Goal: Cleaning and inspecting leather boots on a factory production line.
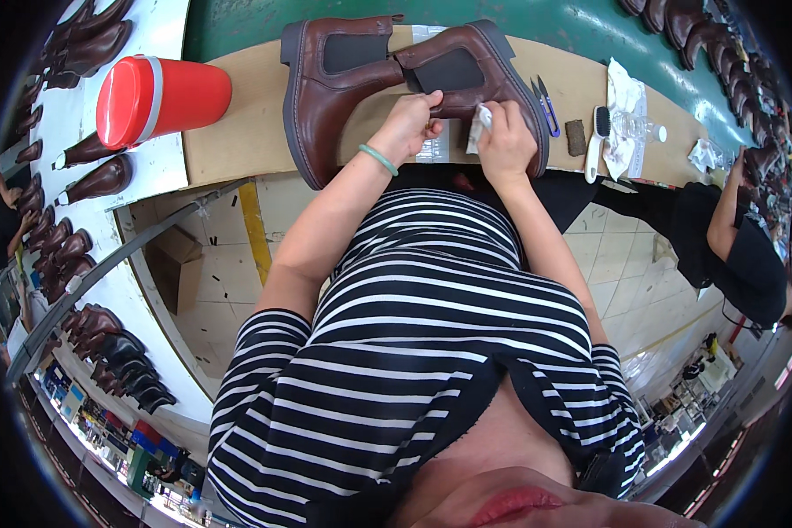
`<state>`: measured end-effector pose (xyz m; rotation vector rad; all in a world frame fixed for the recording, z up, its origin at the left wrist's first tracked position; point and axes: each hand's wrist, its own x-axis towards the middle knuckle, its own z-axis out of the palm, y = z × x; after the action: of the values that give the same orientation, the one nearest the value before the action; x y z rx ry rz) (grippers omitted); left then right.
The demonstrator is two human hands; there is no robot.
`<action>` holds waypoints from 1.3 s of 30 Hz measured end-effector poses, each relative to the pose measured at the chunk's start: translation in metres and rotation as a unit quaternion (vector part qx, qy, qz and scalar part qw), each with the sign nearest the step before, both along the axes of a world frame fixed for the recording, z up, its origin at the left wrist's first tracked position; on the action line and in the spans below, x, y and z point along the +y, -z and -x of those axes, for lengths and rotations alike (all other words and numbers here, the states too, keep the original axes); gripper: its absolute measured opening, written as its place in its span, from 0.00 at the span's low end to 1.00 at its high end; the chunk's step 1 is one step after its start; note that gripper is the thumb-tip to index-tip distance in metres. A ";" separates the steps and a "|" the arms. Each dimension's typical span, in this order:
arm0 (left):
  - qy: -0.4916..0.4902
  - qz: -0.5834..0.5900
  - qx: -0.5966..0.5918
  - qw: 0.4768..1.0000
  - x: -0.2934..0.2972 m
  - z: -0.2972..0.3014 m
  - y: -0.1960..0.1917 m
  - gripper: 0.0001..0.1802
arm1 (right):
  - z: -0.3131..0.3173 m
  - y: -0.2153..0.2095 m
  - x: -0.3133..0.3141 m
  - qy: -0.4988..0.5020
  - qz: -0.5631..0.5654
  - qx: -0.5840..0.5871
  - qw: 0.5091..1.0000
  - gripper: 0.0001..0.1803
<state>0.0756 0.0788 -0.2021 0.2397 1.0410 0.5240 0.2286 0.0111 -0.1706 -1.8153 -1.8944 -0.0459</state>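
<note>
Two brown ankle boots with dark elastic side panels lie on a cardboard-covered bench (238,141). The left boot (326,97) rests on its side. My left hand (407,121), with a green bangle at the wrist, grips the top edge of the right boot (480,75) near its elastic panel. My right hand (506,141) pinches a small white cloth (481,123) against the same boot's side. The two hands are close together over that boot.
A red cylindrical container (154,97) lies at the left. Blue-handled snips (546,106), a dark block (575,137), a white brush (598,136), a clear bottle (638,128) and rags lie at the right. Another person in black (739,255) sits at the right. Rows of boots (70,238) line the left.
</note>
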 end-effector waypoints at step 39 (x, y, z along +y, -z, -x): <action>-0.071 0.008 -0.026 0.997 -0.018 -0.038 -0.017 0.10 | 0.013 0.015 -0.009 0.069 -0.038 0.175 0.981 0.11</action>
<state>0.1133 0.0607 -0.1847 0.1370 1.0151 0.6471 0.2152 0.0020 -0.1851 -1.7662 -1.5030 0.1439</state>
